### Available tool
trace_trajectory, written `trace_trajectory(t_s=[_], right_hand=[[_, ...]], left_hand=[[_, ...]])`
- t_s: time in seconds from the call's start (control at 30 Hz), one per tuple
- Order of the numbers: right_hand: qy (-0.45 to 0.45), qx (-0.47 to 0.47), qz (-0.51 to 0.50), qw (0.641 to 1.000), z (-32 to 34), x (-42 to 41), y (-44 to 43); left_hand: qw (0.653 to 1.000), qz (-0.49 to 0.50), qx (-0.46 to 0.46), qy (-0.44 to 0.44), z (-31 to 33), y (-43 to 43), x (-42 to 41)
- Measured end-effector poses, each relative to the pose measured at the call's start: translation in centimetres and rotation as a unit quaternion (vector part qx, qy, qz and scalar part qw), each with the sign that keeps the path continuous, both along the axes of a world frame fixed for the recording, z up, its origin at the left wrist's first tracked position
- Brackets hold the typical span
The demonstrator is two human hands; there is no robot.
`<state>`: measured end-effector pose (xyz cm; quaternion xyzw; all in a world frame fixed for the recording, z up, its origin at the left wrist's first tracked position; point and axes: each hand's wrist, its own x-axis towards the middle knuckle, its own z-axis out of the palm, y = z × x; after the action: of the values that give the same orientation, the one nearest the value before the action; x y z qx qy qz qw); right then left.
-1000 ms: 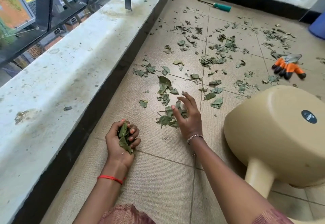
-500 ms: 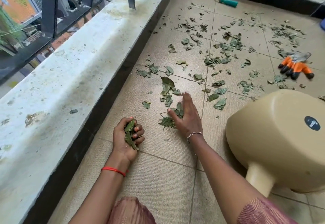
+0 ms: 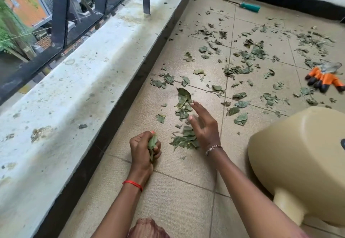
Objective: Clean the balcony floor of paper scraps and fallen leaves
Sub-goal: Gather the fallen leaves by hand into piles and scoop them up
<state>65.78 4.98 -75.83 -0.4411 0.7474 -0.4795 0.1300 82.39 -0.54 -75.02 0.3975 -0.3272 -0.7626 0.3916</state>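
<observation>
Dry green leaves [image 3: 244, 56] lie scattered over the beige tiled balcony floor [image 3: 168, 191], thickest toward the far right. My left hand [image 3: 142, 151] rests on the floor and grips a bunch of leaves [image 3: 152, 145]. My right hand [image 3: 204, 125] is beside it with fingers stretched out, palm down over a small heap of leaves [image 3: 184, 138] just in front of me. A larger curled leaf [image 3: 183, 96] lies beyond its fingertips. No paper scraps can be made out.
A tan plastic stool [image 3: 298, 165] lies tipped on its side at the right. An orange and black glove [image 3: 325, 78] lies farther right, a green-handled screwdriver [image 3: 249, 7] at the far wall. A concrete ledge [image 3: 78, 95] with black railing runs along the left.
My right hand has swept the leaf heap nearer to me and my left hand. My left hand has turned over, closing more tightly on its bunch.
</observation>
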Motion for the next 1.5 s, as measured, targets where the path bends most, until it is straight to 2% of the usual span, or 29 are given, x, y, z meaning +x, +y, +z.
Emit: trace_trajectory(t_s=[0.1,0.27,0.3,0.37,0.43,0.53,0.6,0.67,0.73,0.77,0.83,0.9,0.97,1.03,1.1,1.17,1.23,1.27,1.3,1.37,1.43,1.5], right_hand=[[0.08,0.131,0.054,0.987,0.6,-1.4,-3.3],[0.135,0.233,0.108,0.957,0.5,-1.4,-4.0],[0.119,0.214,0.109,0.963,0.3,-0.9,-3.3],[0.041,0.12,0.096,0.987,0.2,0.1,-1.8],[0.007,0.041,0.073,0.997,0.3,0.4,-1.2],[-0.011,0.067,0.074,0.995,1.2,-0.1,-2.5],[0.026,0.143,0.119,0.982,1.3,-0.4,-3.8],[0.121,0.205,0.182,0.954,1.2,-0.1,-4.6],[0.177,0.224,0.232,0.93,0.8,0.6,-4.6],[0.184,0.219,0.248,0.926,0.7,0.9,-4.3],[0.154,0.174,0.244,0.941,0.6,1.4,-3.2],[0.145,0.096,0.196,0.965,0.9,1.7,-2.2],[0.168,0.057,0.159,0.971,1.3,1.9,-1.9],[0.22,0.102,0.183,0.953,1.4,2.4,-2.2],[0.26,0.219,0.238,0.91,1.4,3.0,-2.5],[0.273,0.266,0.267,0.885,1.4,3.5,-2.2],[0.258,0.239,0.242,0.904,1.6,3.8,-0.7],[0.25,0.196,0.202,0.926,1.5,4.0,0.2],[0.239,0.139,0.144,0.95,1.5,4.0,1.2],[0.15,0.047,0.018,0.987,1.4,3.5,2.8],[0.06,0.061,-0.056,0.995,1.7,3.0,3.7],[0.019,0.157,-0.049,0.986,1.3,2.2,3.5]], left_hand=[[0.998,-0.002,-0.052,-0.025,-0.4,0.3,-0.1],[0.991,-0.005,-0.115,-0.07,-1.0,0.2,-0.2],[0.989,-0.008,-0.125,-0.077,-1.1,0.2,-0.2],[0.988,-0.011,-0.132,-0.084,-1.4,0.1,-0.3],[0.988,-0.01,-0.128,-0.087,-1.4,0.1,-0.3],[0.988,-0.008,-0.127,-0.091,-1.2,0.1,-0.3],[0.988,-0.006,-0.125,-0.09,-1.2,0.1,-0.5],[0.988,-0.01,-0.129,-0.087,-1.3,0.2,-0.5],[0.988,-0.013,-0.131,-0.086,-1.5,0.2,-0.4],[0.988,-0.012,-0.128,-0.088,-1.6,0.1,-0.4],[0.987,-0.011,-0.126,-0.094,-1.7,0.1,-0.4],[0.986,-0.012,-0.131,-0.1,-1.8,0.1,-0.3],[0.985,-0.011,-0.136,-0.107,-1.8,0.1,-0.2],[0.984,-0.011,-0.137,-0.11,-1.8,0.1,-0.3],[0.984,-0.011,-0.136,-0.111,-1.8,0.2,-0.3],[0.985,-0.01,-0.132,-0.115,-1.8,0.1,-0.3],[0.984,-0.011,-0.133,-0.121,-1.8,0.1,-0.3],[0.983,-0.012,-0.135,-0.124,-1.8,0.1,-0.3],[0.983,-0.013,-0.135,-0.124,-1.7,0.0,-0.2],[0.983,-0.013,-0.133,-0.126,-1.8,0.0,-0.2],[0.983,-0.014,-0.134,-0.126,-1.8,0.1,-0.1],[0.983,-0.017,-0.139,-0.123,-1.8,0.1,-0.2]])
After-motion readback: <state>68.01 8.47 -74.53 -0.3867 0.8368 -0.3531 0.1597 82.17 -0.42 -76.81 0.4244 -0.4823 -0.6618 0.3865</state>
